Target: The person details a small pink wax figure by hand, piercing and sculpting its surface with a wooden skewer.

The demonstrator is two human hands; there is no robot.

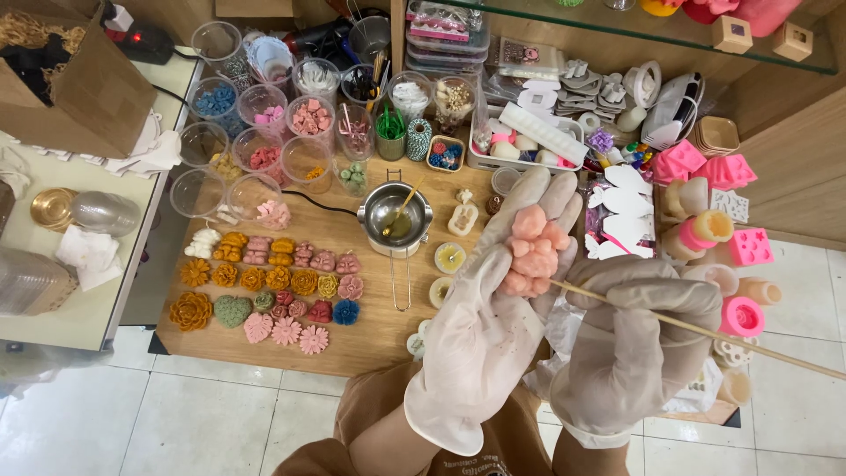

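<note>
My left hand, in a thin white glove, is raised palm up and holds a pale pink, bear-shaped wax figure against its fingers. To its right my right hand, gloved the same way, is closed around a thin wooden stick. The stick's tip touches the lower side of the pink figure and its long end runs off to the right. Both hands hover above a low wooden board lying on the tiled floor.
A small metal melting pot with a stick in it sits mid-board. Several coloured wax flowers lie at left, clear cups of wax pieces behind them. Pink silicone moulds and small candles crowd the right. A white side table stands at left.
</note>
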